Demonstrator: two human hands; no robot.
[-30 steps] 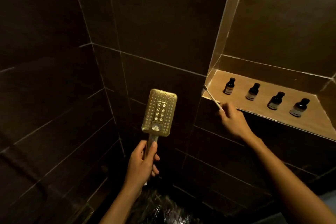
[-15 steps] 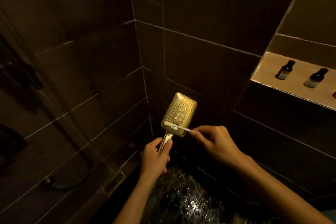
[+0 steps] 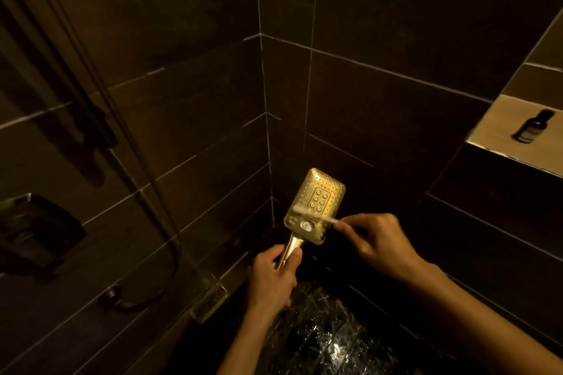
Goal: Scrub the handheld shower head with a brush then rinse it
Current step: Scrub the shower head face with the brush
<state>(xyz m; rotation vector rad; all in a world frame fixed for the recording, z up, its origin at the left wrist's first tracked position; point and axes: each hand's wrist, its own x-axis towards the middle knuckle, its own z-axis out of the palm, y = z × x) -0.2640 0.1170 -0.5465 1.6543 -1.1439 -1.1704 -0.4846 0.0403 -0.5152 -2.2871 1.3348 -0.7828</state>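
Note:
A gold rectangular shower head stands upright in the middle of the head view, its nozzle face toward me. My left hand grips its gold handle from below. My right hand pinches the handle of a small white brush, which lies across the lower part of the nozzle face. The bristle end is at the left edge of the face.
Dark tiled walls meet in a corner behind the shower head. A hose hangs on the left wall beside a dark fitting. A lit niche at the right holds a small dark bottle. The wet floor glistens below.
My right hand took the brush from the niche edge and brought it onto the shower head's face. The view swung left and down, and the brush has shifted slightly up the face.

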